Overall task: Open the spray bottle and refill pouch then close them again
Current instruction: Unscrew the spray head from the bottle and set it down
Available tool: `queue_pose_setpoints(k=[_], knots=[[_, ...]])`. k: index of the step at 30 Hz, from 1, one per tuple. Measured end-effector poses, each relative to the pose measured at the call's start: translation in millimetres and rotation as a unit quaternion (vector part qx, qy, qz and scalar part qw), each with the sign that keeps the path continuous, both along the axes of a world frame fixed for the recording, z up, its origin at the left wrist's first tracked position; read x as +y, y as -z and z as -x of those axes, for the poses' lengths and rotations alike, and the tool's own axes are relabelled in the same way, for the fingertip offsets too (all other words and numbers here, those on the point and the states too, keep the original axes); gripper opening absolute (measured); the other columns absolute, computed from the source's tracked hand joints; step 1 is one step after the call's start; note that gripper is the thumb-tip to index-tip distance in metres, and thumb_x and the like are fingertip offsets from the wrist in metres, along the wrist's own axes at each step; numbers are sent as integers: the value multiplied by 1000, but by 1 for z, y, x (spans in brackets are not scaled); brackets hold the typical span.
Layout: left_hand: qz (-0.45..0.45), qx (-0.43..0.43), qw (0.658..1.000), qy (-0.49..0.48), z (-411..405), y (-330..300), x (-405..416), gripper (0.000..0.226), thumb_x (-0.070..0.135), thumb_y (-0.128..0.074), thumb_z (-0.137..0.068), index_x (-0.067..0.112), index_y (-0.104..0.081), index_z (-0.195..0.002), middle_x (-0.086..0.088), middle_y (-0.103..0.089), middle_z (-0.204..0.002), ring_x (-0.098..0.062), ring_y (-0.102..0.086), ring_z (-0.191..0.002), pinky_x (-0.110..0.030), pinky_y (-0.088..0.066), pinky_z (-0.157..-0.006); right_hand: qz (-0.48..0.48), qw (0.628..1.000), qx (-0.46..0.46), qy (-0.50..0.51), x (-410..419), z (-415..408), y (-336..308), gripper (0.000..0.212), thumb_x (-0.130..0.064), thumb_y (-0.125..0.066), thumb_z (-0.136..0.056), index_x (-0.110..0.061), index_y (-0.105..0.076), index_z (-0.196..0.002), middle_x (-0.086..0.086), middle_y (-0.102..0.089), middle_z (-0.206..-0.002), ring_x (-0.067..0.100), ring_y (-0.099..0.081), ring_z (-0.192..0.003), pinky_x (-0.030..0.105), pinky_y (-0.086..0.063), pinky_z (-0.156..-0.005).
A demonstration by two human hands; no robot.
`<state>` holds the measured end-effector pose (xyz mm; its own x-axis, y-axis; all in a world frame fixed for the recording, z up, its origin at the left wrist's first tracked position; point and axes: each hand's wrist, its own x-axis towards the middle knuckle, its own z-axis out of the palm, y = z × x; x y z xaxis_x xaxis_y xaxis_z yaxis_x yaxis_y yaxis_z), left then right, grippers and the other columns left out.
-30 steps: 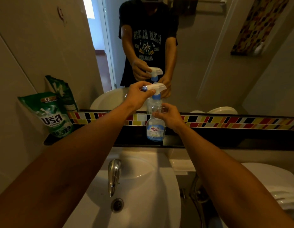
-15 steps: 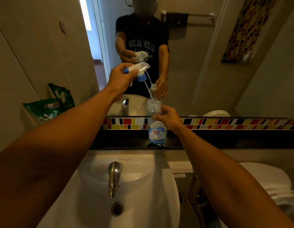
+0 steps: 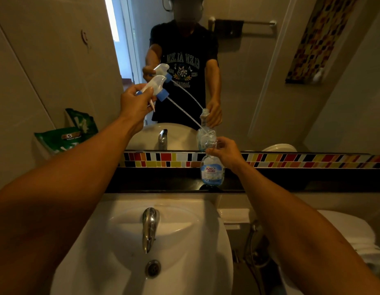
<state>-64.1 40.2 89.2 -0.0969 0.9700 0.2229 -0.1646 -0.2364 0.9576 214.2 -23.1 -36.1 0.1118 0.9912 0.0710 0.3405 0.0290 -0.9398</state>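
White trigger head (image 3: 155, 86) gripped in left hand (image 3: 135, 105), tube tip at neck; right hand (image 3: 225, 152) grips clear spray bottle (image 3: 212, 170); refill pouch (image 3: 57, 138) left of left hand.

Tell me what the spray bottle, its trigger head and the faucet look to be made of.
Spray bottle: clear glossy plastic, probably; the background shows through it. Trigger head: matte whitish plastic with a blue collar. Faucet: chromed metal, judging by its mirror-like reflections.
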Motion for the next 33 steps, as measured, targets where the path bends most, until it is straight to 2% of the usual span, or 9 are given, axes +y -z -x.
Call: queue_pose_setpoints(k=[2, 6, 8, 10, 13, 18, 22, 29, 33], knots=[[17, -14, 1000, -4, 8, 8, 2, 36, 18, -65, -93, 7, -60, -127, -15, -64, -121, -20, -71, -97, -26, -58, -74, -5, 1000, 7, 3, -1, -1, -1, 28, -4, -76, -90, -15, -65, -113, 2, -72, -105, 21, -70, -99, 34, -57, -88], [55, -35, 998, -12, 19, 24, 0, 36, 17, -62, -96, 7, -59, -130, -13, -64, -122, -22, -72, -103, -30, -60, -82, -10, 1000, 16, 23, 0, -2, -3, 39, -4, -76, -90, -5, -65, -126, 12, -73, -117, 28, -70, -109, 44, -56, -99], [78, -43, 996, -19, 23, 31, -2, 32, 15, -60, -97, 7, -60, -128, -13, -65, -120, -19, -73, -95, -28, -61, -76, -10, 999, 20, 33, 1, -1, -4, 39, -5, -78, -88, -6, -65, -125, 12, -73, -118, 29, -70, -110, 48, -56, -101], [106, -27, 994, -26, 27, 38, -3, 26, 16, -60, -97, 9, -64, -121, -13, -67, -115, -13, -71, -79, -22, -58, -64, -11, 999, 22, 41, 3, -2, -3, 39, -8, -80, -88, -8, -66, -124, 11, -74, -119, 29, -70, -111, 50, -55, -102], [141, 29, 988, -53, 35, 49, -4, 24, 16, -60, -94, 10, -67, -117, -12, -67, -110, -10, -61, -70, -21, -52, -57, -16, 998, 24, 49, 2, 0, -3, 40, -10, -81, -88, -6, -67, -125, 13, -74, -119, 30, -69, -112, 51, -55, -101], [210, 77, 971, -85, 41, 67, -8, 18, 16, -60, -91, 9, -71, -103, -7, -63, -88, -12, -51, -65, -24, -44, -60, -17, 998, 33, 53, 0, 3, -3, 39, -11, -80, -89, -7, -67, -125, 11, -74, -119, 27, -71, -110, 52, -57, -100], [262, 53, 962, -58, 47, 83, -14, 16, 15, -55, -94, 10, -63, -81, -2, -52, -68, -11, -44, -56, -23, -37, -56, -13, 998, 31, 57, 0, 4, 1, 38, -14, -80, -89, -11, -68, -124, 7, -75, -116, 26, -71, -109, 55, -57, -100], [317, -65, 941, -96, 63, 130, -14, 15, 12, -58, -94, 9, -62, -108, -1, -56, -68, -5, -50, -55, -19, -46, -54, -2, 999, 12, 35, -1, 14, 10, 33, -14, -82, -87, -15, -69, -118, 3, -76, -109, 23, -73, -102, 52, -60, -95], [336, -69, 933, -107, 73, 157, -14, 11, 12, -53, -98, 8, -60, -91, -2, -48, -65, -7, -41, -51, -16, -39, -48, 2, 1000, -8, 22, -2, 25, 16, 35, -17, -82, -87, -15, -69, -119, 4, -74, -110, 22, -71, -102, 46, -61, -90]])
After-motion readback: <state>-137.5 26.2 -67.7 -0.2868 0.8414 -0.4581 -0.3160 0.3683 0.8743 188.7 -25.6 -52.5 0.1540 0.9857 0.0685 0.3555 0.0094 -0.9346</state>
